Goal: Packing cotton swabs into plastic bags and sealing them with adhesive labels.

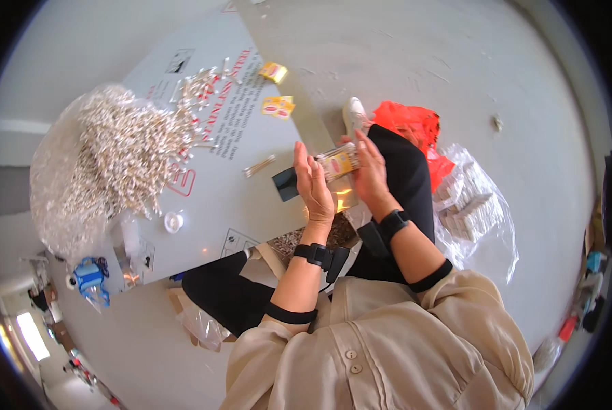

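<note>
Between my two palms, over the table's right edge, sits a small clear pack of cotton swabs [338, 162] with a yellow label. My left hand [313, 189] presses its left end with straight fingers. On the other end is my right hand [370, 171], its fingers also fairly straight. A dark flat piece [285, 184] lies on the table beside my left hand. A few loose cotton swabs [259, 166] rest just beyond it. Farther left, a large heap of cotton swabs [125, 147] spills from a clear plastic bag [56, 198].
The film-covered table [213, 198] carries yellow labels [277, 106], a yellow packet [273, 72], a white round container [173, 222] and a blue item [90, 277]. Right of my leg lie a red plastic bag [408, 123] and a clear bag of white packs [471, 212]. Below the table edge stands an open box [272, 260].
</note>
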Demonstrator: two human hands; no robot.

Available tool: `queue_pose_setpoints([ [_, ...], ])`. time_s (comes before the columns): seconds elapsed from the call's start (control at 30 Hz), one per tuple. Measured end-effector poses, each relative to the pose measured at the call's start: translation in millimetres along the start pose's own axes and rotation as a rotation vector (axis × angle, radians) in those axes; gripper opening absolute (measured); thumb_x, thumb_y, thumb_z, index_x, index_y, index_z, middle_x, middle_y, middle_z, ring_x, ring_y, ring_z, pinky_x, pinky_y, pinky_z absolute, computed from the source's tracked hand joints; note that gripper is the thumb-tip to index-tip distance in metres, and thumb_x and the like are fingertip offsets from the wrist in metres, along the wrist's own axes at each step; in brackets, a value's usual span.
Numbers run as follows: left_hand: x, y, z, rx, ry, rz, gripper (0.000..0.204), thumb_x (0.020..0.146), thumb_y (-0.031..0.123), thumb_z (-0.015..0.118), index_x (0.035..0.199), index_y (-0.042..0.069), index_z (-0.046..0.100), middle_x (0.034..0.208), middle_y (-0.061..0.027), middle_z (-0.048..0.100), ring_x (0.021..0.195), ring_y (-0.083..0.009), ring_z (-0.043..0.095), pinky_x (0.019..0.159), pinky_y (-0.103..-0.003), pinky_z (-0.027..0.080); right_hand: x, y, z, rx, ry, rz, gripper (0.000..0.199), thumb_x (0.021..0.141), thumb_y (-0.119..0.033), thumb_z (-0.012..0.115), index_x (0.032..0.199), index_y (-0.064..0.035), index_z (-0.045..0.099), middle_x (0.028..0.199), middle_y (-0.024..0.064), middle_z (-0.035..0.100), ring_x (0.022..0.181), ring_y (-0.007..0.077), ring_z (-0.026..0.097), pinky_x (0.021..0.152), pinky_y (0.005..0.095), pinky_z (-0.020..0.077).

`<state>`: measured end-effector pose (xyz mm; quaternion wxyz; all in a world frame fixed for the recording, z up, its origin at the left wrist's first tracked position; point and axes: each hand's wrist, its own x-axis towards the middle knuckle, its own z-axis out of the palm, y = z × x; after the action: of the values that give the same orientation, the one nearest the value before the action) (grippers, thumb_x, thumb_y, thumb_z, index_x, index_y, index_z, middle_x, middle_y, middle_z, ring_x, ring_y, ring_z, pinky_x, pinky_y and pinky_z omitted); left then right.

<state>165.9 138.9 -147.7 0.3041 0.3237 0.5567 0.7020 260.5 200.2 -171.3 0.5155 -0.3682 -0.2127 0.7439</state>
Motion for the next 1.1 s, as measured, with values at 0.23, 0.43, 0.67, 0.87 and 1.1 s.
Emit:
queue_pose_setpoints([
  [0.23, -3.1, 12.4, -117.8, 0.442, 0.231, 0.083, 0.034, 0.096, 0.012, 0.056, 0.127, -0.001, 0.054, 0.121, -0.0102, 0.059, 0.105, -0.0186, 0.057, 0.097, -0.036, 0.046, 7.8, -26.2, -15.2, -0.465, 0.286, -0.330, 0.020, 0.097, -0.016, 0.058, 0.111, -0.0040, 0.066, 0.100, 0.0011, 0.067, 0.085, 0.0065, 0.058, 0.073, 0.0222, 0.0471],
  [0.43, 14.9, 16.4, -197.0, 0.425, 0.352, -0.071, 0.022, 0.090, 0.002, 0.059, 0.112, 0.002, 0.060, 0.103, -0.0049, 0.061, 0.083, -0.0108, 0.058, 0.068, -0.026, 0.053, -31.8, 0.9, 58.4, -1.027, -0.388, -0.498, 0.017, 0.084, 0.000, 0.066, 0.101, -0.0015, 0.065, 0.087, 0.0088, 0.062, 0.079, 0.0193, 0.061, 0.071, 0.0293, 0.0483],
  [0.67, 24.9, 18.2, -208.1, 0.450, 0.281, -0.035, 0.019, 0.090, 0.002, 0.061, 0.109, 0.003, 0.061, 0.092, -0.0024, 0.062, 0.073, -0.0070, 0.056, 0.055, -0.023, 0.052, -8.2, 50.8, 119.2, -1.456, -0.578, -0.814, 0.022, 0.077, -0.006, 0.070, 0.098, -0.0065, 0.063, 0.107, 0.0093, 0.059, 0.102, 0.0326, 0.054, 0.086, 0.0426, 0.0442],
  [0.87, 69.2, 39.9, -251.9, 0.837, 0.385, 0.039, 0.024, 0.080, 0.001, 0.067, 0.103, 0.002, 0.061, 0.094, -0.0097, 0.061, 0.082, -0.0229, 0.060, 0.073, -0.036, 0.051, -24.6, 64.7, 110.0, -1.450, -0.697, -0.841, 0.011, 0.081, -0.009, 0.063, 0.088, -0.0058, 0.056, 0.104, 0.0076, 0.056, 0.099, 0.0292, 0.052, 0.086, 0.0417, 0.0402],
  [1.1, 161.4, 71.8, -288.5, 1.133, 0.431, 0.198, 0.038, 0.074, 0.012, 0.074, 0.108, 0.004, 0.059, 0.106, -0.0146, 0.061, 0.107, -0.0351, 0.053, 0.093, -0.046, 0.042, -25.1, 59.4, 117.8, -1.483, -0.683, -0.784, 0.013, 0.077, -0.005, 0.063, 0.086, -0.0065, 0.055, 0.103, 0.0066, 0.056, 0.099, 0.0284, 0.052, 0.084, 0.0407, 0.0397],
])
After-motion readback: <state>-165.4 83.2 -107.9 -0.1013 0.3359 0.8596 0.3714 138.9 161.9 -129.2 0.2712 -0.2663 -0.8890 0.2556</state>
